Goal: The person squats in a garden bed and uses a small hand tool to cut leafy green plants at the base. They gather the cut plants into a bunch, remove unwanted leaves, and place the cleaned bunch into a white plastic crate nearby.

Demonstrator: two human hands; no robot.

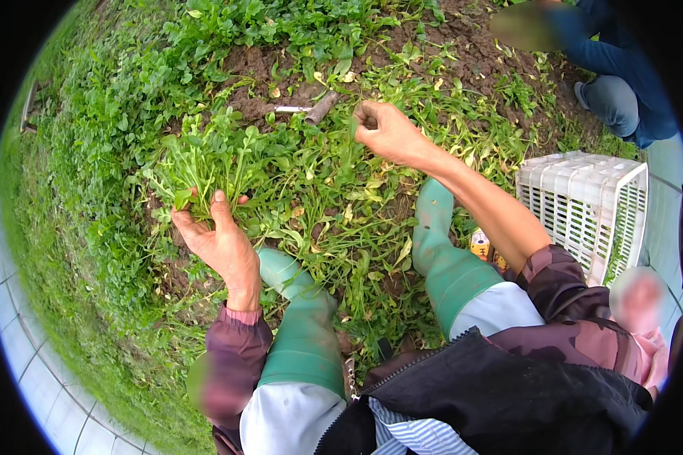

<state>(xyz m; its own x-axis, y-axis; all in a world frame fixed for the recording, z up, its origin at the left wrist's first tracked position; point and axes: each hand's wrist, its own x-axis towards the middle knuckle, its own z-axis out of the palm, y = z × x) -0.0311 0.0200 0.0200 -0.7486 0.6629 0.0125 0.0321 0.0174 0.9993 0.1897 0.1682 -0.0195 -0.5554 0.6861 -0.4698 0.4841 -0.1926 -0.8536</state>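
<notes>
A loose bunch of leafy greens [202, 165] rests in my left hand [219, 233], the thumb lying across the stems and the leaves pointing away from me. My right hand [390, 133] is raised over the bed with its fingers curled together. Something green and blurred shows at its fingertips, perhaps a leaf, too unclear to name. Just left of that hand, a hand tool with a worn, rounded handle [323, 108] and a pale metal blade [292, 109] lies on the soil. Loose, partly yellowed leaves [347, 199] cover the ground between my green rubber boots [301, 335].
A white slatted plastic crate [580, 210] stands at the right, with greens showing through its side. Beside my right boot lies a small orange-and-white patterned item [480, 244]. Another person [620, 85] crouches at the upper right. Dense green plants [119, 142] grow at the left.
</notes>
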